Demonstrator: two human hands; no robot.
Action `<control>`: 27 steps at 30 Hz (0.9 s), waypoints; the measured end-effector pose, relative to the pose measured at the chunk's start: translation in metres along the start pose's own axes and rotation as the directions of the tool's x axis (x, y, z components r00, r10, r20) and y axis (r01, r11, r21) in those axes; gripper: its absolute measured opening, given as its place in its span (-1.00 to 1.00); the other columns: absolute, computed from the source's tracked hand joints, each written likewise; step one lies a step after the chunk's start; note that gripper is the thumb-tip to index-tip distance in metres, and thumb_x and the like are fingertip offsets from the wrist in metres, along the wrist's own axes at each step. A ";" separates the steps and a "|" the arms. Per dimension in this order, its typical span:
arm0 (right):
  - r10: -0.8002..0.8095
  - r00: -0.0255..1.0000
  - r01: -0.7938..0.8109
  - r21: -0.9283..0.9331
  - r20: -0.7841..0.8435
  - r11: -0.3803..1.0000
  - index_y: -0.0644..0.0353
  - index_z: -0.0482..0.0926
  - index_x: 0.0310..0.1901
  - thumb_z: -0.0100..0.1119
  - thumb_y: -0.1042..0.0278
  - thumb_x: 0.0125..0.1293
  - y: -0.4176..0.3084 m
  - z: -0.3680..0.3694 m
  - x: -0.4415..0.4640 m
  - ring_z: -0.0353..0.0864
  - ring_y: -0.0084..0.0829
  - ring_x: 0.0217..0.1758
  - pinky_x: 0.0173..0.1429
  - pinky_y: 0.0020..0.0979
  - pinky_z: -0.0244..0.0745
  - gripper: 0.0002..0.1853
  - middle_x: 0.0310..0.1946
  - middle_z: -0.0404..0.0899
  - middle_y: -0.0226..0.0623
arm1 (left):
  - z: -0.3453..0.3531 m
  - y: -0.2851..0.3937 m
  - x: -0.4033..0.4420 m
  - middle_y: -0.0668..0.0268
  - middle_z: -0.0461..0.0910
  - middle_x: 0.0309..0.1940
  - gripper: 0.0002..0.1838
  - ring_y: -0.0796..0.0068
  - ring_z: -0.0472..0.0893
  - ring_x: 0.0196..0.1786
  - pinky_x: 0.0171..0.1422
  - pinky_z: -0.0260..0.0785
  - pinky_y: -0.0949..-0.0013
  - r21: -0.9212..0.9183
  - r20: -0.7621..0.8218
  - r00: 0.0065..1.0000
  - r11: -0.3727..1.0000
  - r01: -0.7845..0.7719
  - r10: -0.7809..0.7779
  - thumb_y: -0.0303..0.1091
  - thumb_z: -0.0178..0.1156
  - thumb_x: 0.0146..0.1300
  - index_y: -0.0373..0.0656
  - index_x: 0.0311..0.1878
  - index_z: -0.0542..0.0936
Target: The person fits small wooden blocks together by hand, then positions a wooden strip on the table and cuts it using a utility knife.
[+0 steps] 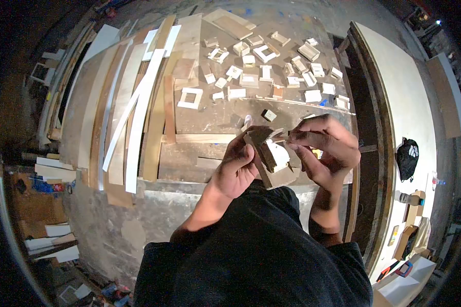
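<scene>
My left hand [235,169] is closed around a small wooden assembly [279,176], a flat board with upright pieces and a white part on it. The assembly is held in front of my chest, tilted, over the near edge of the table. My right hand [329,148] is at its right side, thumb and fingers pinched together at a thin sliver of wood [284,136] against the top of the assembly. Whether that sliver is joined to it I cannot tell. Just beyond my hands a small block [269,115] rests on the table.
Several small wooden pieces [249,80] are scattered over the far table [215,110]. Long wood strips [138,123] are stacked at the left. To the right, a long pale board [394,97] carries a black pouch [407,158]. Offcuts [56,238] lie at lower left.
</scene>
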State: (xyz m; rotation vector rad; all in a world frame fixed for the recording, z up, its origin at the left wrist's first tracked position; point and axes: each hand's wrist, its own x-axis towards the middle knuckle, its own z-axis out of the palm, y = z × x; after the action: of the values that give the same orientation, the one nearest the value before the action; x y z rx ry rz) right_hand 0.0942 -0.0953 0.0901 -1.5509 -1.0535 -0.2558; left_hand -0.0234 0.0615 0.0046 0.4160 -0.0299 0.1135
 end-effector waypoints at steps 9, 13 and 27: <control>-0.025 0.999 0.027 0.077 -0.024 0.997 0.39 0.75 -0.37 0.42 0.60 -0.09 0.007 0.001 -0.005 0.68 -0.32 -0.28 -0.17 -0.41 0.55 -0.83 -0.36 0.67 -0.13 | 0.004 -0.002 0.001 0.14 0.54 0.19 -0.43 0.33 0.58 0.24 0.35 0.44 0.26 0.048 -0.015 1.000 0.999 0.009 -0.009 -0.28 0.19 0.44 -0.33 0.39 0.29; -0.032 0.999 0.032 0.036 0.010 0.999 0.28 0.77 -0.34 0.38 0.66 -0.11 0.009 0.000 -0.004 0.72 -0.34 -0.26 -0.16 -0.43 0.59 -0.79 -0.31 0.68 -0.20 | 0.002 -0.002 0.004 0.17 0.58 0.14 -0.47 0.38 0.60 0.19 0.30 0.47 0.29 0.063 -0.064 0.998 0.998 0.016 -0.012 -0.30 0.21 0.42 -0.31 0.36 0.35; 0.042 0.994 -0.030 0.122 -0.100 0.992 0.37 0.71 -0.31 0.38 0.75 -0.01 0.057 0.000 -0.025 0.65 -0.44 -0.30 -0.21 -0.47 0.59 -0.82 -0.27 0.68 -0.15 | 0.006 0.005 0.012 0.36 0.57 0.04 -0.41 0.49 0.54 0.14 0.23 0.43 0.35 0.276 -0.111 0.985 0.956 -0.097 0.132 -0.41 0.49 0.12 -0.17 0.22 0.49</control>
State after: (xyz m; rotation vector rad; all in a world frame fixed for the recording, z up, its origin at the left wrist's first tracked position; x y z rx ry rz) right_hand 0.1221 -0.1020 0.0348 -1.4322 -0.9427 -0.2405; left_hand -0.0122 0.0645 0.0129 0.6790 0.0897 0.2612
